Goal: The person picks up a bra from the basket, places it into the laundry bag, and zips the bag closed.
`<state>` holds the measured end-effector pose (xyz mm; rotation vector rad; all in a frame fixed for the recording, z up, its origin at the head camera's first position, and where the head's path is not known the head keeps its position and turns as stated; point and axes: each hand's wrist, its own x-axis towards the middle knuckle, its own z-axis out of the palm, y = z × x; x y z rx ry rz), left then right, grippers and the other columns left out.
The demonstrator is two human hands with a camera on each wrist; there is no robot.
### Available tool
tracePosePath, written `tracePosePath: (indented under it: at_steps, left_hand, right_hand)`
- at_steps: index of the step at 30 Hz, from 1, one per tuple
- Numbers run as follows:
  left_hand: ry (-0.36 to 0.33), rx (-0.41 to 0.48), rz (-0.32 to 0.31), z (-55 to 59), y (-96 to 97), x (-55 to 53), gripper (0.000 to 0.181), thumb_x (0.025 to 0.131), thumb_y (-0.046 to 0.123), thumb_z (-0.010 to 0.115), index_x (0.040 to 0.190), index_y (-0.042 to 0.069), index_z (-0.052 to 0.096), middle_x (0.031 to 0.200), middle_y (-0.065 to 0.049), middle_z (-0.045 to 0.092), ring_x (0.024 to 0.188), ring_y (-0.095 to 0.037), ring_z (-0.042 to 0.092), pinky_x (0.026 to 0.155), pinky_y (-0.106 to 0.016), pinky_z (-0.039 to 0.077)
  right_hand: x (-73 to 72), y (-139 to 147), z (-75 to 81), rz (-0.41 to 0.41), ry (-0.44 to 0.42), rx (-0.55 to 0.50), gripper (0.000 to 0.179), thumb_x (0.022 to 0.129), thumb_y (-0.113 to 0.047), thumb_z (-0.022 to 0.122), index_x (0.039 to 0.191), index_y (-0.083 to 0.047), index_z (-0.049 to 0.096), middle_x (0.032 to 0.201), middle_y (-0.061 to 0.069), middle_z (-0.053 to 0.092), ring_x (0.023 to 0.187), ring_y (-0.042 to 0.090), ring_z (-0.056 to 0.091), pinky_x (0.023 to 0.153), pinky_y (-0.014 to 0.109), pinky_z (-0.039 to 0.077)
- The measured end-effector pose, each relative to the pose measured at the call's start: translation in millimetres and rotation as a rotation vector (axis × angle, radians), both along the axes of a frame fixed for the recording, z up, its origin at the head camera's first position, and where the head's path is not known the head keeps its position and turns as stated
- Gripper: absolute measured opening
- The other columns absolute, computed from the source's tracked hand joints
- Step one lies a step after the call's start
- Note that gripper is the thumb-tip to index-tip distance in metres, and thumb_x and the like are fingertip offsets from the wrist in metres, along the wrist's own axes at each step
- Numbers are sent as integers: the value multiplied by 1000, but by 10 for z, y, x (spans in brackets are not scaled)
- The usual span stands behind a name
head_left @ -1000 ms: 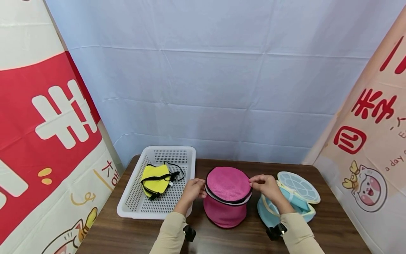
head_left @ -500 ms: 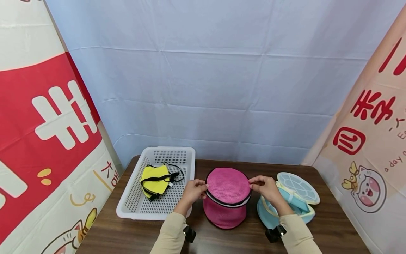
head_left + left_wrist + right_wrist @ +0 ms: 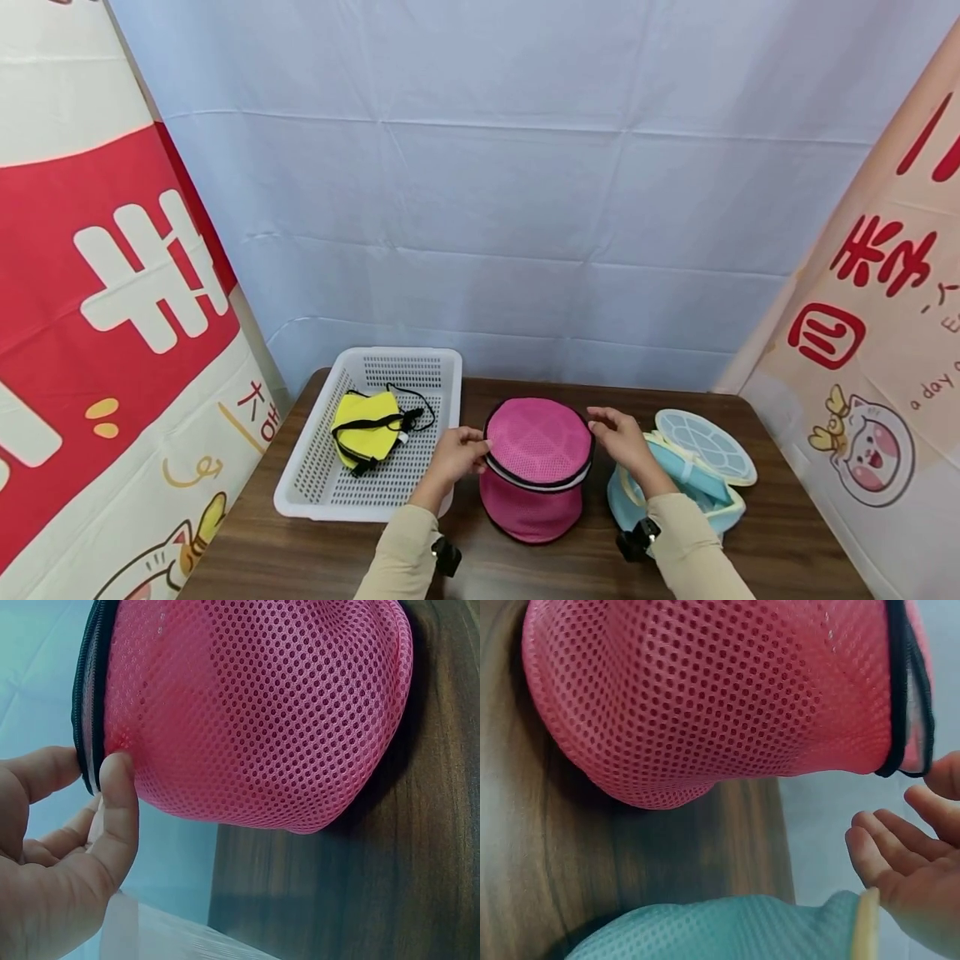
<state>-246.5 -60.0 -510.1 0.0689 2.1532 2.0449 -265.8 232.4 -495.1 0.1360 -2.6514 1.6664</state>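
Observation:
A pink mesh bag, round with a black-edged zip lid, stands upright on the brown table in the head view. My left hand pinches its rim from the left; in the left wrist view the thumb and index finger lie on either side of the black zip edge. At the right of the rim my right hand has its fingers loosely spread, holding nothing. The right wrist view shows one fingertip right at the black rim, with the other fingers apart from the mesh.
A light blue mesh bag with yellow trim stands at the right, its turtle-shell-patterned lid folded open. To the left, a white plastic basket holds a yellow bag with black straps. A pale cloth hangs behind the table.
My right hand has let go of the pink bag's rim, its fingers opening and lifting slightly. My left hand stays on the rim, its thumb having shifted onto the lid edge.

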Motion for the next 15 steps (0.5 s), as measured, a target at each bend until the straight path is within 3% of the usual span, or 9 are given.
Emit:
tracePosePath:
  at_steps: [4, 8, 15]
  left_hand:
    - [19, -24, 0, -4, 0, -13, 27, 86, 6, 64, 104, -13, 57, 70, -7, 60, 55, -15, 56, 61, -44, 52]
    - [36, -53, 12, 6, 0, -13, 25, 84, 5, 65, 102, -12, 60, 69, -7, 61, 53, -13, 55, 59, -40, 53]
    - [55, -72, 7, 42, -12, 9, 26, 85, 2, 63, 105, -14, 58, 75, -8, 61, 55, -12, 54, 58, -36, 52]
  right_hand:
    - [-109, -33, -27, 17, -37, -15, 36, 94, -2, 42, 127, 11, 47, 122, 29, 50, 110, 36, 49, 85, 41, 46]
    - [-180, -69, -63, 80, -81, -39, 39, 92, 5, 34, 128, 14, 43, 124, 30, 46, 111, 37, 47, 86, 41, 43]
    - [-270, -79, -117, 191, -164, -222, 47, 87, 10, 33, 134, 14, 35, 132, 29, 40, 99, 18, 53, 77, 28, 46]
